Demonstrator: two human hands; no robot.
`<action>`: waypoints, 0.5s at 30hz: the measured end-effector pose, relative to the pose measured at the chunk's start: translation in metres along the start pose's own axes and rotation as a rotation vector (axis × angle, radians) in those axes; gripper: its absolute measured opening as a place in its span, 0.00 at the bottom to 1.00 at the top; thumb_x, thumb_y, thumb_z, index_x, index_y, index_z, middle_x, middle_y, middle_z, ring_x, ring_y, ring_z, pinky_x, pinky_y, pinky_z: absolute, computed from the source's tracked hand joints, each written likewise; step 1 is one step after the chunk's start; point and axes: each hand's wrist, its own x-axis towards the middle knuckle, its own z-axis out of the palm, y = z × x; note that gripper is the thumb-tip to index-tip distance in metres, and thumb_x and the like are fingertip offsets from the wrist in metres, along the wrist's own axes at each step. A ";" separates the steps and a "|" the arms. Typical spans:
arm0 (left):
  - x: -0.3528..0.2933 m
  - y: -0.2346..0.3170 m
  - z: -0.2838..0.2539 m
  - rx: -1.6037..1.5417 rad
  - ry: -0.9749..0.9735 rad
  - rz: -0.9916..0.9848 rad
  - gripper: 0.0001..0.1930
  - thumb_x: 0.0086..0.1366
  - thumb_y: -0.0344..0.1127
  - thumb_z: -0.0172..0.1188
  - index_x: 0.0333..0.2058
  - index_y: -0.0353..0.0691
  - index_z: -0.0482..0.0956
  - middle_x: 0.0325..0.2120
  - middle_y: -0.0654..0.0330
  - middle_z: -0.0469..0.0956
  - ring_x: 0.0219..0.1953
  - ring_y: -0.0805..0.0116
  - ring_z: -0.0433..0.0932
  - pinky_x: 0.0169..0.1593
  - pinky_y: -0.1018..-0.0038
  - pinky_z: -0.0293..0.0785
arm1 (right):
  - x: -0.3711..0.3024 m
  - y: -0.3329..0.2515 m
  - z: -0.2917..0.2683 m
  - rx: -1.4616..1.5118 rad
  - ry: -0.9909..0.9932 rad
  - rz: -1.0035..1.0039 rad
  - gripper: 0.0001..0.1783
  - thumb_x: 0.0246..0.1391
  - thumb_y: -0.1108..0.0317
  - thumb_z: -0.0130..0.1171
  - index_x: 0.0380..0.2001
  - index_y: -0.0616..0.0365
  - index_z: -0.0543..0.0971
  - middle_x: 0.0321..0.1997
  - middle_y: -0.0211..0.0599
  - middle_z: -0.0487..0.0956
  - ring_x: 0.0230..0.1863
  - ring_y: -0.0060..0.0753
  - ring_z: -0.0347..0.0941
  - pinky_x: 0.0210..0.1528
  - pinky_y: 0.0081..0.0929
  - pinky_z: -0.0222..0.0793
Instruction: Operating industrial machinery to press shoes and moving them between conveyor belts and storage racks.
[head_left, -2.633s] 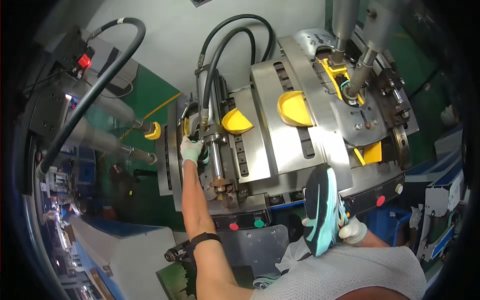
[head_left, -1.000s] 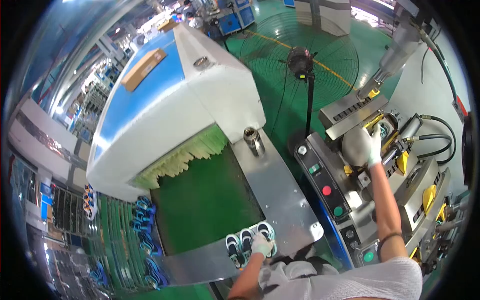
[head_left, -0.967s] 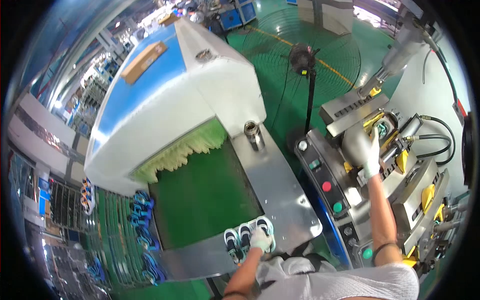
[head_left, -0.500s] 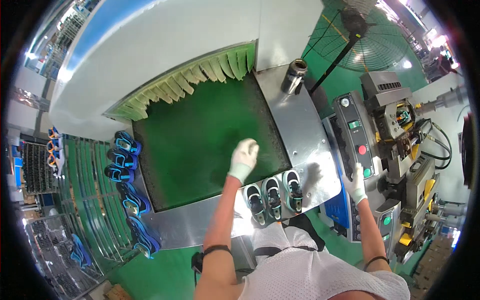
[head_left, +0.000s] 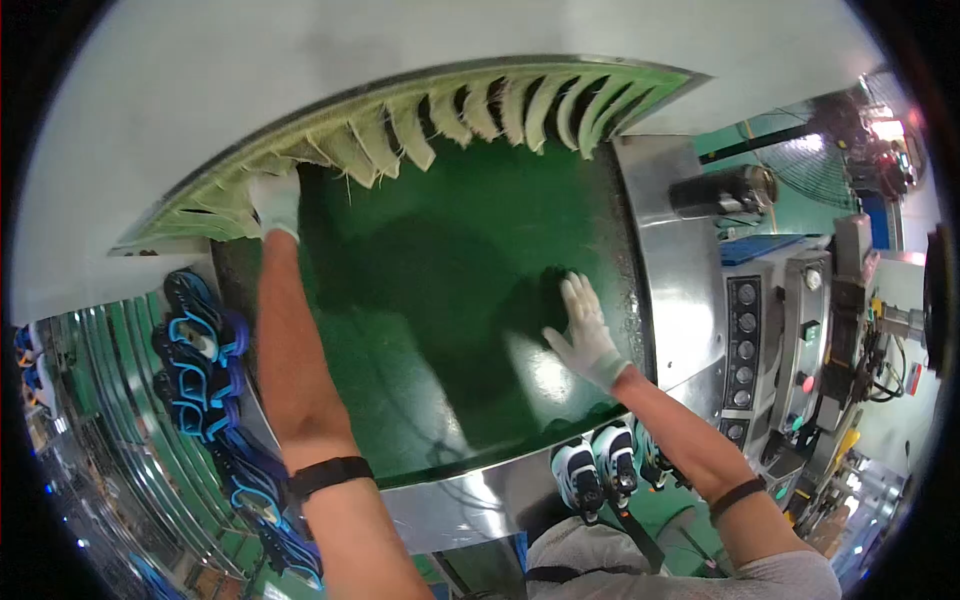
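My left hand (head_left: 277, 203), in a white glove, reaches to the fringed strip curtain (head_left: 375, 140) at the left of the machine opening. Its fingers are lost among the pale strips, so I cannot tell whether they grip anything. Over the right part of the green conveyor belt (head_left: 430, 330) is my right hand (head_left: 588, 340), also gloved, open with fingers spread and nothing in it. Close to my body, three black-and-white sneakers (head_left: 577, 475) stand on the metal front ledge (head_left: 460, 505), partly covered by my right forearm.
Several blue-and-black shoes (head_left: 205, 370) line the left edge beside a metal rack (head_left: 120, 370). A dark flask (head_left: 722, 192) is on the metal side ledge (head_left: 685, 320) at right. Beyond it are control panels (head_left: 800, 340) and a floor fan (head_left: 800, 180).
I have leaned closer to the opening. My left hand went from above the belt to the curtain's left side. My right hand left the control panel and came over the belt.
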 end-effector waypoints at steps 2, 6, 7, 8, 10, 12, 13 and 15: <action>0.025 -0.046 0.071 -0.073 -0.030 -0.019 0.17 0.64 0.41 0.57 0.45 0.35 0.80 0.50 0.44 0.77 0.52 0.43 0.75 0.57 0.56 0.71 | 0.041 -0.014 0.042 -0.248 0.034 -0.055 0.46 0.54 0.56 0.61 0.67 0.71 0.54 0.73 0.63 0.50 0.75 0.67 0.40 0.75 0.57 0.39; 0.128 -0.235 0.130 -0.154 -0.075 0.043 0.16 0.65 0.42 0.55 0.44 0.37 0.81 0.48 0.46 0.78 0.50 0.42 0.76 0.55 0.56 0.72 | 0.053 -0.035 0.098 -0.199 -0.068 -0.189 0.45 0.56 0.51 0.54 0.67 0.70 0.54 0.75 0.61 0.47 0.77 0.64 0.38 0.75 0.59 0.36; 0.109 -0.240 0.197 -0.262 -0.101 0.058 0.16 0.66 0.42 0.54 0.44 0.38 0.81 0.47 0.47 0.79 0.49 0.42 0.77 0.55 0.56 0.72 | 0.054 -0.022 0.097 -0.229 -0.088 -0.139 0.44 0.56 0.52 0.54 0.67 0.70 0.54 0.74 0.61 0.48 0.77 0.64 0.39 0.75 0.58 0.36; 0.127 -0.269 0.190 -0.288 -0.086 0.084 0.16 0.66 0.42 0.54 0.44 0.38 0.81 0.47 0.47 0.79 0.49 0.42 0.77 0.54 0.56 0.72 | 0.053 -0.031 0.095 -0.186 -0.085 -0.140 0.44 0.56 0.52 0.54 0.67 0.69 0.55 0.74 0.60 0.49 0.77 0.63 0.39 0.75 0.58 0.37; 0.109 -0.284 0.260 -0.423 -0.083 0.109 0.15 0.67 0.43 0.53 0.43 0.39 0.82 0.46 0.49 0.80 0.48 0.42 0.78 0.53 0.56 0.73 | 0.053 -0.017 0.099 -0.189 -0.081 -0.139 0.44 0.55 0.51 0.55 0.67 0.69 0.57 0.74 0.60 0.50 0.76 0.64 0.40 0.75 0.57 0.37; 0.206 -0.304 0.149 -0.404 -0.019 0.208 0.15 0.68 0.43 0.52 0.43 0.40 0.82 0.44 0.50 0.81 0.46 0.42 0.78 0.52 0.56 0.74 | 0.041 -0.038 0.063 -0.112 0.037 -0.196 0.43 0.56 0.51 0.55 0.66 0.70 0.59 0.74 0.59 0.50 0.76 0.62 0.41 0.75 0.56 0.38; 0.188 -0.315 0.146 -0.407 -0.027 0.219 0.15 0.68 0.43 0.52 0.42 0.41 0.83 0.44 0.51 0.81 0.46 0.42 0.79 0.52 0.56 0.74 | 0.045 -0.042 0.073 -0.099 -0.001 -0.183 0.42 0.56 0.52 0.55 0.66 0.70 0.59 0.74 0.59 0.50 0.76 0.61 0.42 0.75 0.56 0.39; 0.135 -0.268 0.158 -0.481 0.005 0.251 0.15 0.69 0.44 0.51 0.42 0.42 0.83 0.43 0.52 0.82 0.45 0.42 0.79 0.51 0.56 0.74 | 0.062 -0.051 0.080 -0.153 -0.059 -0.160 0.42 0.56 0.52 0.55 0.66 0.69 0.59 0.74 0.57 0.51 0.76 0.60 0.41 0.76 0.54 0.39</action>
